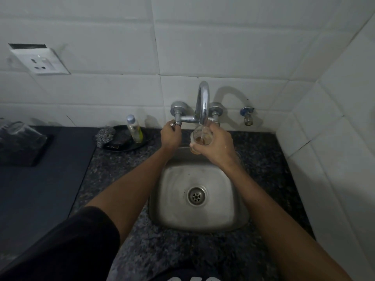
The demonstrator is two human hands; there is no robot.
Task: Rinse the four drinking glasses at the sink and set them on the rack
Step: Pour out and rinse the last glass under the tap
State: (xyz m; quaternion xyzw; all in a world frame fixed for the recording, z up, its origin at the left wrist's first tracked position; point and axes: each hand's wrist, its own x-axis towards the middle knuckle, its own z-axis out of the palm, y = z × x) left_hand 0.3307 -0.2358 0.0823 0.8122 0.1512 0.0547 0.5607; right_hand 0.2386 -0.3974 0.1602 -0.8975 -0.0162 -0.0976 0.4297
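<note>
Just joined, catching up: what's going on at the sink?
A person's right hand holds a clear drinking glass under the curved chrome faucet spout, above the small steel sink. The left hand grips the left tap handle. Water looks to be entering the glass. No rack is clearly visible.

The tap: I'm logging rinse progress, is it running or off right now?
Running. A thin stream drops from the curved chrome tap into the clear drinking glass gripped by the right hand; the left hand grips the valve handle.
</note>
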